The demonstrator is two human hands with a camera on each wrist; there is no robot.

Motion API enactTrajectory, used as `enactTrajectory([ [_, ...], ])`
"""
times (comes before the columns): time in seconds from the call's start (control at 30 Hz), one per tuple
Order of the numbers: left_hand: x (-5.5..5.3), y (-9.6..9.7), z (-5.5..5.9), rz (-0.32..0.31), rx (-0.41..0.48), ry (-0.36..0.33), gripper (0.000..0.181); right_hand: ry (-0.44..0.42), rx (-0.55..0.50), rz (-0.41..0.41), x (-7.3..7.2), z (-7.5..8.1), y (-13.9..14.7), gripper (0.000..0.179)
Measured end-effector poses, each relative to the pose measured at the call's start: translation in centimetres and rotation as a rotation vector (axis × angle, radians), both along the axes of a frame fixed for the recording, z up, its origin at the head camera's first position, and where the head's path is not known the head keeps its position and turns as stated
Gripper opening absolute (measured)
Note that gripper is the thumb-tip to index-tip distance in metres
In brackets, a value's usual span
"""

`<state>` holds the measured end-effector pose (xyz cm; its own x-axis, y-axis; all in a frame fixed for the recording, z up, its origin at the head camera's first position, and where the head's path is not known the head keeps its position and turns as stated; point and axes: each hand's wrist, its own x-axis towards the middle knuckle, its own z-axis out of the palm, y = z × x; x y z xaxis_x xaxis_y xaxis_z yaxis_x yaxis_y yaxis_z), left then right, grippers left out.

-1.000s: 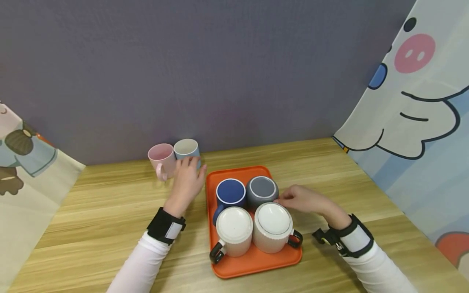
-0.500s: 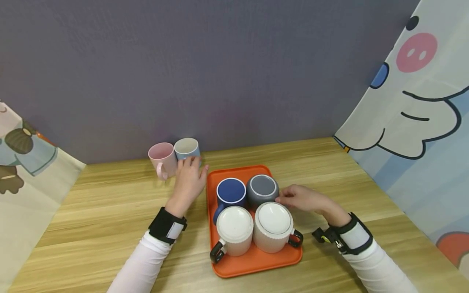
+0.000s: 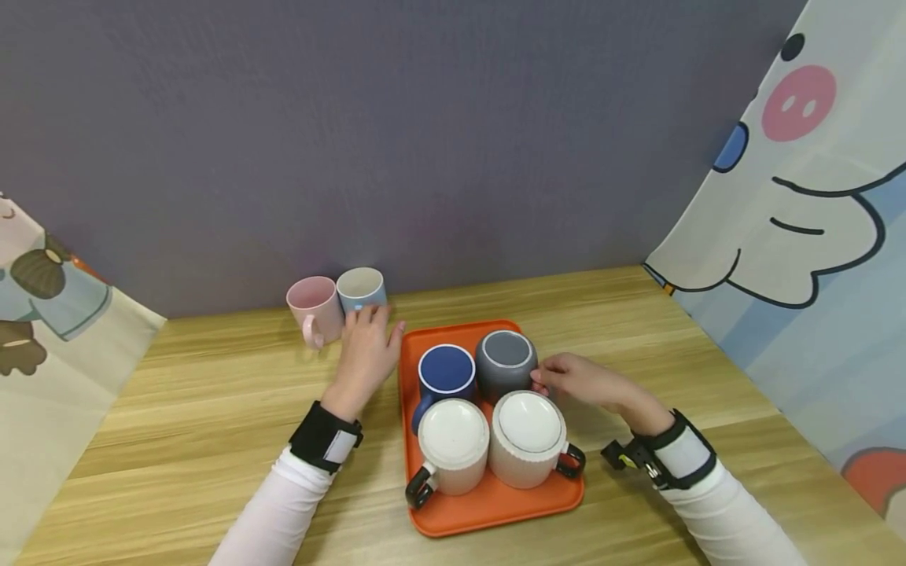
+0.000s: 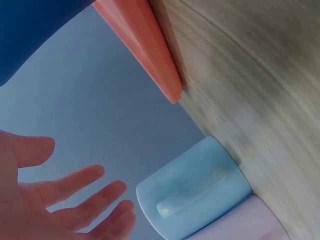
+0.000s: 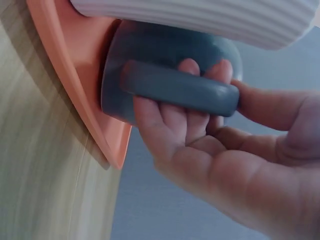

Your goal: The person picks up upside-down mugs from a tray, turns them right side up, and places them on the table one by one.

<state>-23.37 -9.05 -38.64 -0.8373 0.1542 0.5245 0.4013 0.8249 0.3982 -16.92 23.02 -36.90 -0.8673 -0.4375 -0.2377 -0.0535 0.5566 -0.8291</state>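
Note:
My right hand (image 3: 587,381) has its fingers curled through the handle of a grey mug (image 3: 506,362). The mug is upside down at the far right of an orange tray (image 3: 488,515). In the right wrist view its handle (image 5: 182,89) lies across my fingers, with the thumb at one end. My left hand (image 3: 364,354), fingers loosely extended, hovers in front of a light blue mug (image 4: 192,187) and holds nothing. That mug stands upright, its handle facing the hand. A pink mug (image 3: 314,306) stands upright against its left side.
Also upside down on the tray are a dark blue mug (image 3: 446,369) at the far left and two white mugs with black handles, the left one (image 3: 453,436) and the right one (image 3: 529,428), nearer me. A grey wall (image 3: 453,157) backs the wooden table (image 3: 212,409).
The grey mug has shifted slightly away from me in my right hand's grip, its handle now showing at the right. The left hand has barely moved.

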Motion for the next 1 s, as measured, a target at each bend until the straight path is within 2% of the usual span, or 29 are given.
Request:
enactTrajectory([
  [0.13, -0.1, 0.1, 0.0, -0.004, 0.002, -0.014, 0.034, 0.03, -0.024, 0.006, -0.3, -0.1, 0.2, 0.029],
  [0.6, -0.3, 0.5, 0.7, 0.005, 0.027, -0.031, 0.035, -0.081, -0.187, -0.015, -1.2, -0.2, 0.6, 0.03],
  [0.77, -0.5, 0.5, 0.8, 0.003, 0.033, -0.027, 0.035, -0.154, -0.24, -0.075, -1.5, -0.3, 0.5, 0.03],
  [1.0, -0.9, 0.7, 1.0, 0.002, 0.057, 0.02, 0.033, -0.198, -0.326, -0.136, -1.9, -0.1, 0.7, 0.027],
])
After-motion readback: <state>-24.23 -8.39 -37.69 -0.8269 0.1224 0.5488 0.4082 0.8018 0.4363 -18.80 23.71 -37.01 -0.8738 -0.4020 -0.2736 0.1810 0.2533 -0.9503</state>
